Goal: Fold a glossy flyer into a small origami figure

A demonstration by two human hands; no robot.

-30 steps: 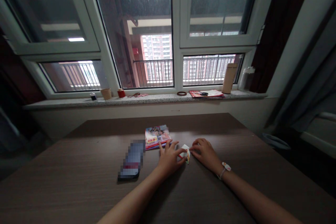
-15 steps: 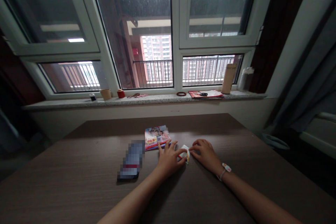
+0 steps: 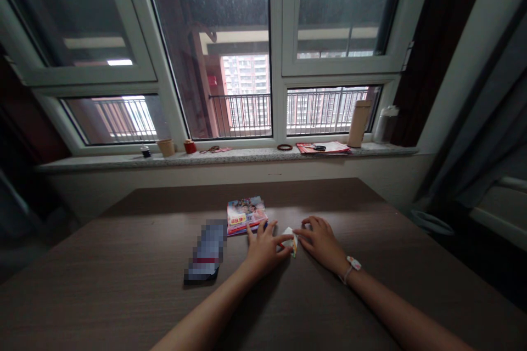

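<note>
A small folded piece of paper (image 3: 290,236), whitish with some coloured print, lies on the table between my two hands. From its left, my left hand (image 3: 265,247) holds it down with thumb and index finger, while the other fingers spread towards the leaflets. My right hand (image 3: 323,241), with a bracelet (image 3: 352,264) at the wrist, grips the paper's right edge between thumb and index fingertips. Those fingertips partly hide that edge. Just beyond my left fingers is a stack of colourful printed leaflets (image 3: 246,213).
A phone-like dark object (image 3: 207,252), blurred by pixels, lies left of my left hand on the brown table (image 3: 123,258). Along the windowsill (image 3: 247,156) stand a paper cup (image 3: 166,147), a red spool (image 3: 190,146), scissors on red papers (image 3: 319,147), a tan flask (image 3: 359,123) and a bottle (image 3: 386,125).
My right fingertips have shifted very slightly left on the paper. My left hand and the paper have hardly moved.
</note>
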